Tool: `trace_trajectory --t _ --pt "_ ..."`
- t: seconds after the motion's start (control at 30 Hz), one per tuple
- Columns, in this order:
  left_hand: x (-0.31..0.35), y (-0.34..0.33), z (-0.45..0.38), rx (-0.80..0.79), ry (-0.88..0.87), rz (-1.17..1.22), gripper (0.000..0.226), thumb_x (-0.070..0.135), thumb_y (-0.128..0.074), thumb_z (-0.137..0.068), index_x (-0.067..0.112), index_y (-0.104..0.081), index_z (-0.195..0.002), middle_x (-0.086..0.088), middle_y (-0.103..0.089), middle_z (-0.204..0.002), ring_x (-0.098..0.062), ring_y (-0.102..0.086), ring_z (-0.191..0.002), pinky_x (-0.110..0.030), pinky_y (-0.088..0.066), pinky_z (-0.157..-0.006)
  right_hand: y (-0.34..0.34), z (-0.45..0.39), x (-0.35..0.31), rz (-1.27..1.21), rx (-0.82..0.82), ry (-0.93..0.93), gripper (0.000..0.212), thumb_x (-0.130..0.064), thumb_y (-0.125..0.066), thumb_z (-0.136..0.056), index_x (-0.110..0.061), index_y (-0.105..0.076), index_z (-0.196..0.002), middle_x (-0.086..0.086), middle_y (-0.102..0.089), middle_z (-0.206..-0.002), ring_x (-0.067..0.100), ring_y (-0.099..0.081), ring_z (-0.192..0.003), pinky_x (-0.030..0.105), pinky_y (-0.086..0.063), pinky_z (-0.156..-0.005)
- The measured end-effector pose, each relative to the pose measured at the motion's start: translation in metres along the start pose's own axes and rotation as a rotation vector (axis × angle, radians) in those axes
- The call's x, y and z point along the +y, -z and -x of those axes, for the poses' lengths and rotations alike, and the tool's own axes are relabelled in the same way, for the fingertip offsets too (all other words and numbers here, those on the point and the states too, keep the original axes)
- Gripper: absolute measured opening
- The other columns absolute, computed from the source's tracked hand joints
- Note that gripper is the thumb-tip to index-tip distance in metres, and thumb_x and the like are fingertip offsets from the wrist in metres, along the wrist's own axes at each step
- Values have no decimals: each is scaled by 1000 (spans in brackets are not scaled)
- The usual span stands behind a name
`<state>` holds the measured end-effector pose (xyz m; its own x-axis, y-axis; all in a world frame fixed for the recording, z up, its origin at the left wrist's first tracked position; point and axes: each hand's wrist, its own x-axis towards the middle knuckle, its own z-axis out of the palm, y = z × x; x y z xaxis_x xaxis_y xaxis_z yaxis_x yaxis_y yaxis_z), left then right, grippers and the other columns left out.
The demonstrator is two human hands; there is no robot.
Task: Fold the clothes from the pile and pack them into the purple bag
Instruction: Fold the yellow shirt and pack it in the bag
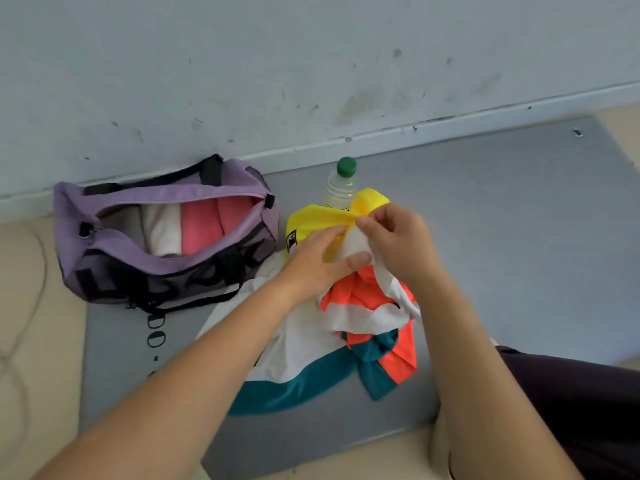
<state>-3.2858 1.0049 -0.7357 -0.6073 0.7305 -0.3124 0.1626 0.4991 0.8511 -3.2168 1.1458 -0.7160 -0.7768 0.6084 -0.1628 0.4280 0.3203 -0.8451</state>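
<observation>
Clothes (pixel 332 344) lie in one loose pile on a grey mat (pixel 519 258), just right of the bag: a white, orange and teal garment nearest, a yellow one (pixel 322 220) behind it. Both hands meet above the pile; the left hand (pixel 322 261) pinches a white fold between thumb and fingers, and the right hand (pixel 398 240) curls round the same cloth beside the yellow. One purple bag (pixel 166 237) sits unzipped by the wall, holding four folded pieces: grey, white and two pink. One bottle (pixel 341 187) with a green cap stands behind the pile.
</observation>
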Motion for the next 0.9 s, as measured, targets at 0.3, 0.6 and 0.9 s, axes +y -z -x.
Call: trace_trajectory --t 0.3,0.6,0.9 --pt "91 57 102 331 -136 62 32 34 -58 -98 9 -56 -77 3 -46 -66 -4 -39 -59 -23 -31 -57 51 68 -117 -282 -41 225 29 -14 -73 -85 -17 -50 -67 -2 -50 -61 8 -40 -57 22 -33 -53" --pt "211 93 222 492 -321 -45 49 42 -64 -92 -1 -57 -70 7 -31 -56 -7 -30 -52 -24 -25 -50 165 170 -205 179 -314 364 45 -56 -63 -86 -14 -61 -71 -9 -51 -59 7 -46 -54 24 -36 -56" --pt "241 115 315 301 -153 -326 66 85 -68 -51 25 -42 -46 13 -30 -47 -5 -31 -43 -14 -22 -41 225 231 -203 19 -723 342 54 -50 -57 -86 -1 -69 -105 10 -73 -98 22 -69 -89 33 -53 -84"
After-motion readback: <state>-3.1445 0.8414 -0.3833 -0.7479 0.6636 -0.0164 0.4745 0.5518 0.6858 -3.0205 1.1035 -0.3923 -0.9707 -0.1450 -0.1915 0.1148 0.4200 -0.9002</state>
